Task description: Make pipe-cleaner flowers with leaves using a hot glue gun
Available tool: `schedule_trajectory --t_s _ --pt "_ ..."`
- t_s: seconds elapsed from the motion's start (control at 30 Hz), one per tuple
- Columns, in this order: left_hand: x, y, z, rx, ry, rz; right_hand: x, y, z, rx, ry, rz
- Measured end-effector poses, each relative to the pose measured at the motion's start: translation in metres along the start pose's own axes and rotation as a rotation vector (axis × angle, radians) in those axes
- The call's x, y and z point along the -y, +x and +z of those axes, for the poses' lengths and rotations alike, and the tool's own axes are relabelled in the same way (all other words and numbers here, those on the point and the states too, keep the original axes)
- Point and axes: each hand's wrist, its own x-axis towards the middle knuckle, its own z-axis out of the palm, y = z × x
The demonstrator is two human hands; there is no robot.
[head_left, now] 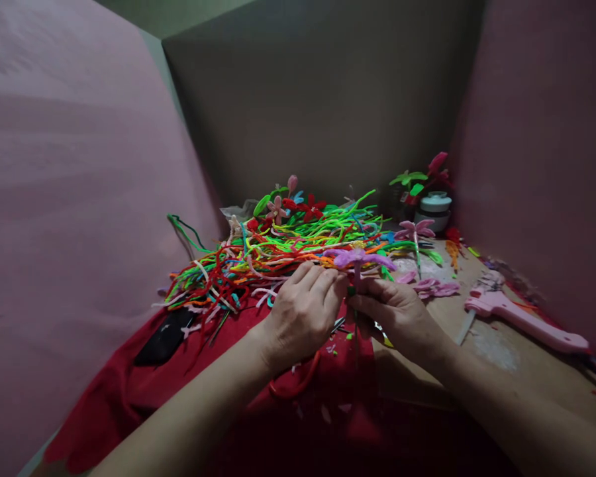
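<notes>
A purple pipe-cleaner flower [358, 257] with a yellow centre stands upright between my hands, petals spread at the top. My right hand [397, 310] pinches its stem just below the petals, thumb and forefinger pressed together. Close on the other side, my left hand [308, 303] is closed, knuckles up, its fingertips turned toward the stem. A small dark green bit [351, 291] shows between the two hands; what the left fingers grip is hidden. Behind the flower lies a large heap of coloured pipe cleaners [298, 238].
A pink glue gun [526, 319] lies on the brown board [496, 377] at right. Near it are a pink flower [416, 230], pink petals [436, 288] and a lidded jar [433, 211]. A black phone [165, 339] rests on the red cloth [129, 384]. Pink walls rise on both sides.
</notes>
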Motion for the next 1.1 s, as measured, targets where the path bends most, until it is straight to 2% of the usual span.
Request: schedule_trajectory --t_s 0.1,0.3,0.5,0.6,0.7,0.77,0.83,0.93,1.03,1.1 --pt "0.002 -0.002 -0.002 0.01 0.064 -0.001 -0.002 0.0 -0.001 -0.009 -0.084 -0.055" --pt "0.001 -0.003 0.003 -0.024 0.073 -0.072 -0.015 0.001 -0.001 -0.147 -0.248 -0.277" --pt "0.008 -0.011 0.014 0.046 0.042 -0.181 -0.024 0.003 -0.003 -0.259 -0.336 -0.371" --pt "0.008 -0.011 0.018 0.055 0.03 -0.21 -0.025 0.003 -0.005 -0.281 -0.403 -0.384" --pt "0.011 -0.011 0.021 0.07 -0.04 -0.279 -0.022 0.004 -0.005 -0.269 -0.367 -0.331" --pt "0.014 -0.013 0.023 0.128 -0.077 -0.401 -0.02 0.005 -0.005 -0.262 -0.292 -0.243" --pt "0.018 -0.013 0.024 0.226 -0.119 -0.589 -0.017 0.006 -0.004 -0.249 -0.213 -0.166" --pt "0.019 -0.011 0.022 0.328 -0.381 -0.862 -0.013 0.008 -0.004 -0.25 -0.103 -0.156" --pt "0.013 -0.004 0.02 0.429 -0.983 -1.001 -0.008 0.011 -0.004 -0.288 0.003 -0.14" --pt "0.005 0.0 0.019 0.557 -1.363 -1.009 -0.005 0.013 -0.005 -0.284 0.058 -0.108"
